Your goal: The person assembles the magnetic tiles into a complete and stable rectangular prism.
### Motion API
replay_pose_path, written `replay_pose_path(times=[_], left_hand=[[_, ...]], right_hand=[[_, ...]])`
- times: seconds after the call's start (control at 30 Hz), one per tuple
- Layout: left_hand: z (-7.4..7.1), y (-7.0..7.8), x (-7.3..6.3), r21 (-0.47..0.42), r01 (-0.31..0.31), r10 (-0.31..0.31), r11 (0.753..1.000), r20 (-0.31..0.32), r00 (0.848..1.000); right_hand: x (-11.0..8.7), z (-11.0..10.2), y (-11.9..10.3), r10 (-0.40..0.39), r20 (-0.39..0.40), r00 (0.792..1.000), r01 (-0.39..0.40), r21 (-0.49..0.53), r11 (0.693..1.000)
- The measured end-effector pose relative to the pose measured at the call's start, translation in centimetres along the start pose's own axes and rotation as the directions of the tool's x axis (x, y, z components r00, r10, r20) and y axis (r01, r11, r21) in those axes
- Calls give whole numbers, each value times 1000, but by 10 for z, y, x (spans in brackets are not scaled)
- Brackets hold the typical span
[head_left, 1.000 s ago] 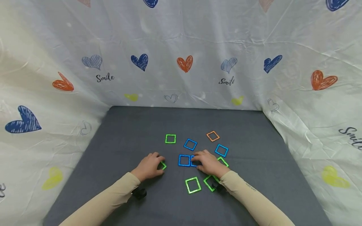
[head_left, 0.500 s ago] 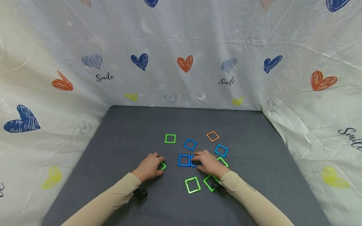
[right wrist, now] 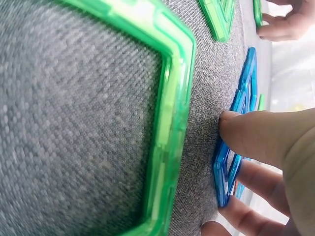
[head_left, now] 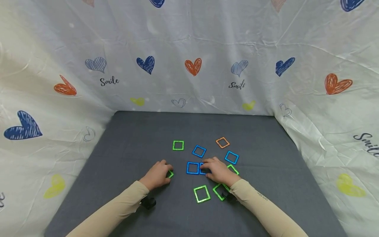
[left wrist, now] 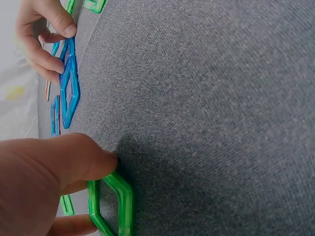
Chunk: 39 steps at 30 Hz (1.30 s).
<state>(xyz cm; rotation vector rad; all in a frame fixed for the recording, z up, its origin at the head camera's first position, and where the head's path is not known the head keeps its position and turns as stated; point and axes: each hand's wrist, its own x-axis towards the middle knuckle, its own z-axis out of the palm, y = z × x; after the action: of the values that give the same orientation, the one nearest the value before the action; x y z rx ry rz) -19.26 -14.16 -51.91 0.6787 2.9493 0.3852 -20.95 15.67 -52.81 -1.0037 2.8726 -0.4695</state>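
Note:
My left hand [head_left: 156,175] pinches a green square magnetic tile [left wrist: 127,201] between thumb and fingers, left of the other tiles. The palm and fingers hide much of this tile in the head view. To the right, my right hand [head_left: 220,172] grips a blue square magnetic tile [right wrist: 219,172], thumb on its near edge and fingers on its far side. A second blue tile [head_left: 187,168] lies edge to edge with that one, on its left. A gap of dark cloth separates this blue pair from the green tile in my left hand.
Behind the hands lie a green tile [head_left: 178,141], a blue tile [head_left: 201,147], an orange tile [head_left: 219,139] and another blue tile [head_left: 234,153]. Green tiles [head_left: 196,196] also lie near and partly under the right wrist. Dark grey cloth [head_left: 142,131] covers the table, with a white patterned curtain [head_left: 165,85] around it.
My left wrist and forearm have edged slightly to the right, with the fingers staying at the green tile. The right hand and the tiles stay where they were.

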Motion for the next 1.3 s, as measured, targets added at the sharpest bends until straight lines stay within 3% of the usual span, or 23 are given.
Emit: replay_pose_path(times=[0.43,0.6,0.83,1.13,1.3], left_hand=[[4,0,8,-59,9,-11,998,-27,1000],[5,2,12,-99,-4,-3,995,-76,997],[6,6,18,-143,-55,27,988,-191,981],[9,13,28,-204,-90,32,975,-271,962],[12,17,33,-243,-84,13,966,-281,960]], right_hand=[[0,2,0,6,10,1000,-6,7,1000],[0,2,0,5,7,1000,-6,7,1000],[0,3,0,12,6,1000,-12,13,1000],[0,2,0,9,2,1000,-9,0,1000],[1,2,0,10,-11,1000,-10,-11,1000]])
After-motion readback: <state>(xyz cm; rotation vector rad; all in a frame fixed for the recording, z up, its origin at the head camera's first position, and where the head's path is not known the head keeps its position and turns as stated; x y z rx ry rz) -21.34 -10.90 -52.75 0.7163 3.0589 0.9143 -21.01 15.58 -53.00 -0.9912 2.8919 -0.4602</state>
